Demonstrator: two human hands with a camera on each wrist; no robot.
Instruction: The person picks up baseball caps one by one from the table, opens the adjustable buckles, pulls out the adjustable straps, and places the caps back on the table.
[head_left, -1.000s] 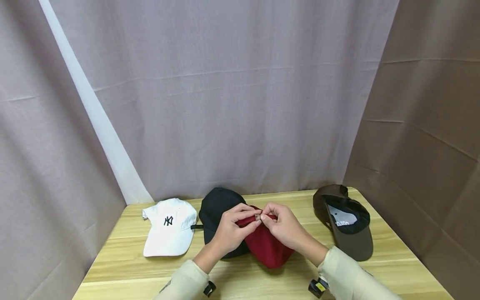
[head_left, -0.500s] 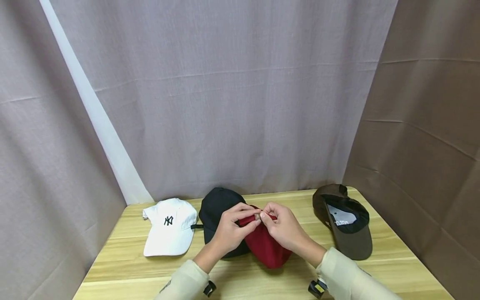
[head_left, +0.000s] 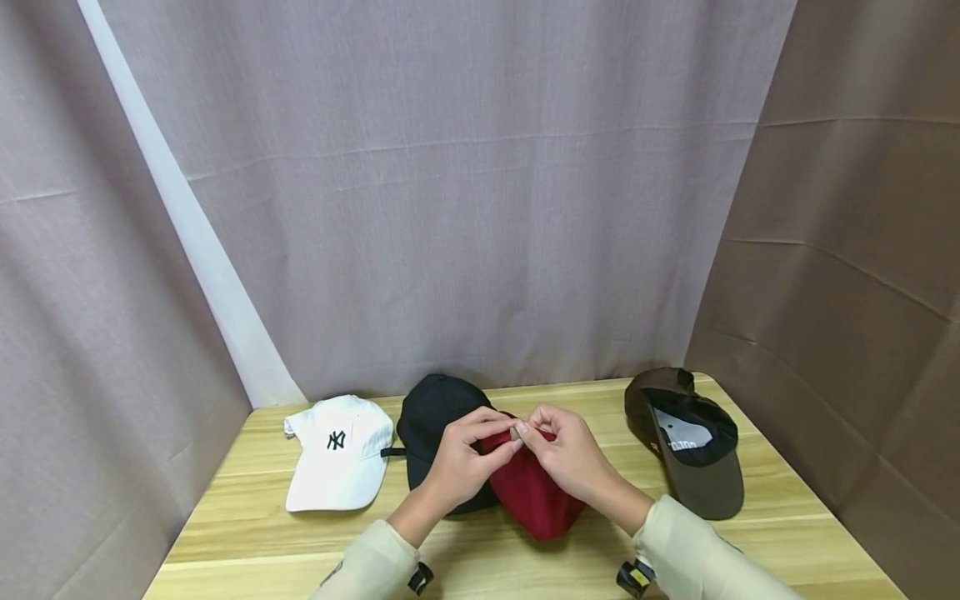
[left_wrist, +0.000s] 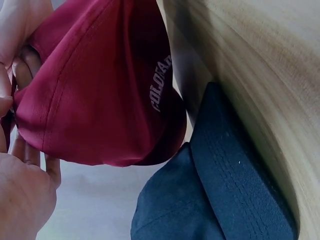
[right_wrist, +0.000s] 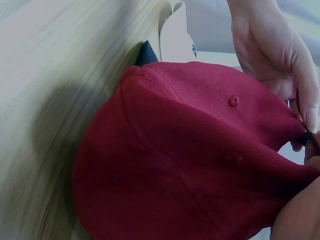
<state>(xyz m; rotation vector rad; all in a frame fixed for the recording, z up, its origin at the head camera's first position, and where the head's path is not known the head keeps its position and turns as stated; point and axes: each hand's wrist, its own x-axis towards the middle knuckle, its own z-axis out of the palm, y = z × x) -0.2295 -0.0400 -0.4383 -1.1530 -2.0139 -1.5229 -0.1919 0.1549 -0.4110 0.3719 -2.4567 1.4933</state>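
Note:
Both hands are at the back opening of a dark red baseball cap (head_left: 536, 500), holding it just over the table. My left hand (head_left: 462, 462) pinches one end of the cap's rear strap. From the other side, my right hand (head_left: 568, 457) pinches at the same strap, the fingertips of both hands meeting there. A small dark piece of the strap (right_wrist: 306, 137) shows between the fingers in the right wrist view; its fastening is mostly hidden. White lettering (left_wrist: 160, 82) marks the front of the red cap in the left wrist view.
A black cap (head_left: 438, 417) lies directly behind and left of the red one. Farther left is a white cap (head_left: 341, 467) with a dark logo. At the right, a brown cap (head_left: 705, 487) lies with its inside showing. Curtains (head_left: 480, 250) surround the wooden table (head_left: 247, 533).
The fingertips at the strap have shifted very slightly, the right thumb moving a little left. Both arms and all the caps stay about where they were.

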